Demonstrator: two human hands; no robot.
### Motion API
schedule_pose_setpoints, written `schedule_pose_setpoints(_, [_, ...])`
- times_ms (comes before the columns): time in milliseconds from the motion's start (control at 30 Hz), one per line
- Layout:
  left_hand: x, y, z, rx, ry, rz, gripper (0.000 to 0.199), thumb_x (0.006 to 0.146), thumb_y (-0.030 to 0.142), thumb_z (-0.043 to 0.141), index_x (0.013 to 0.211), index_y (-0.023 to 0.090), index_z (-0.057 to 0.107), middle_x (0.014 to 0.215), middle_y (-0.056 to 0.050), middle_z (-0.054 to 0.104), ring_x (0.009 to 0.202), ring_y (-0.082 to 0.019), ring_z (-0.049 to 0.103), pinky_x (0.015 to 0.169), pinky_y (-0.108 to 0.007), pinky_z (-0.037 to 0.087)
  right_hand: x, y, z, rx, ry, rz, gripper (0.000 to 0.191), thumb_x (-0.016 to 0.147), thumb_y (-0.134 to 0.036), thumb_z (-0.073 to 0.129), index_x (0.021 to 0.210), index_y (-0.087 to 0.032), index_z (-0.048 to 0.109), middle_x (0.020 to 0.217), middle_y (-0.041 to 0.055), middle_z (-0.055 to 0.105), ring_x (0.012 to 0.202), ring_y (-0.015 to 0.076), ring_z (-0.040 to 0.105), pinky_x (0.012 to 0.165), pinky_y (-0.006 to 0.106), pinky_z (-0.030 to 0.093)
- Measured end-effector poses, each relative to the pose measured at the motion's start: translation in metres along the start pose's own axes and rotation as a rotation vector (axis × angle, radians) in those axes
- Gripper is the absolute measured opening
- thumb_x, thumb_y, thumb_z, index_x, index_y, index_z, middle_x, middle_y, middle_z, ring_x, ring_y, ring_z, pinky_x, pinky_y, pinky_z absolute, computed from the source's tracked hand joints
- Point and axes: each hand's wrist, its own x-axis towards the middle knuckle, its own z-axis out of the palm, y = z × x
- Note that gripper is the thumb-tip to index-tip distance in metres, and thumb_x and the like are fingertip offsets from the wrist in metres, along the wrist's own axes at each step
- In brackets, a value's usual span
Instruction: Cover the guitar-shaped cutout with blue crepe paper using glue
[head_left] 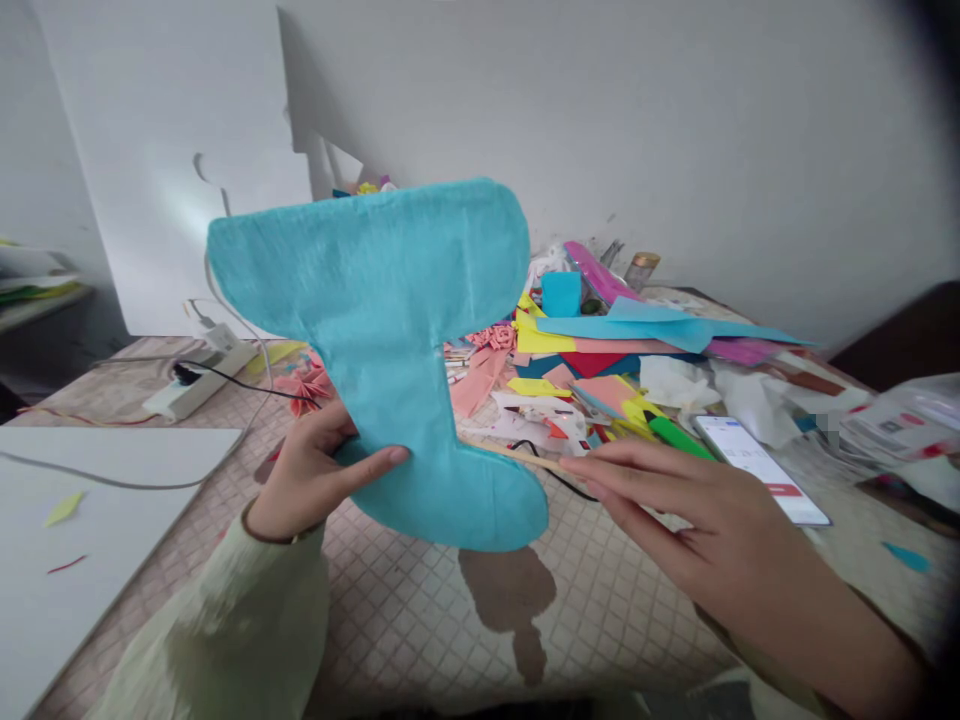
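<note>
A flat blue boot-shaped piece (pixel 382 300), like a stocking cut-out of paper or felt, is held up over the table. My left hand (pixel 322 465) grips its lower left edge, the thumb across the front and the other fingers hidden behind. Between the fingertips of my right hand (pixel 660 490) is a thin wooden stick (pixel 525 458). The stick's far end reaches the notch above the boot's toe; whether it touches the edge or goes behind it, I cannot tell.
Coloured paper scraps (pixel 592 365) are heaped behind the hands. A phone (pixel 757 465) lies at the right near a green marker (pixel 679 437). On the left are a power strip (pixel 199 380), cables and a white board (pixel 97 560). The table (pixel 420 630) has a patterned cover.
</note>
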Motion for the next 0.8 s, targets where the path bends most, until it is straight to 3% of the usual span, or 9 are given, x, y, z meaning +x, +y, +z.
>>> schedule_pose_setpoints(433, [-0.0025, -0.0022, -0.0025, 0.0, -0.028, -0.003, 0.031, 0.065, 0.013, 0.071, 0.093, 0.023, 0.065, 0.093, 0.002, 0.069, 0.085, -0.015, 0.063, 0.073, -0.023, 0.053, -0.0017, -0.0083, -0.0041, -0.074, 0.034, -0.013, 0.032, 0.083, -0.012, 0.042, 0.1, -0.023, 0.067, 0.093, 0.0032, 0.068, 0.079, 0.0128, 0.065, 0.065, 0.021, 0.054])
schedule_pose_setpoints(800, [-0.0051, -0.0054, -0.0055, 0.017, 0.0, 0.056, 0.021, 0.062, 0.015, 0.073, 0.082, 0.019, 0.066, 0.085, 0.0, 0.07, 0.074, -0.016, 0.063, 0.066, -0.025, 0.054, -0.0046, -0.0037, -0.0019, -0.054, 0.098, 0.027, 0.027, 0.083, -0.014, 0.045, 0.094, -0.022, 0.068, 0.091, 0.0033, 0.069, 0.08, 0.0139, 0.066, 0.066, 0.022, 0.055])
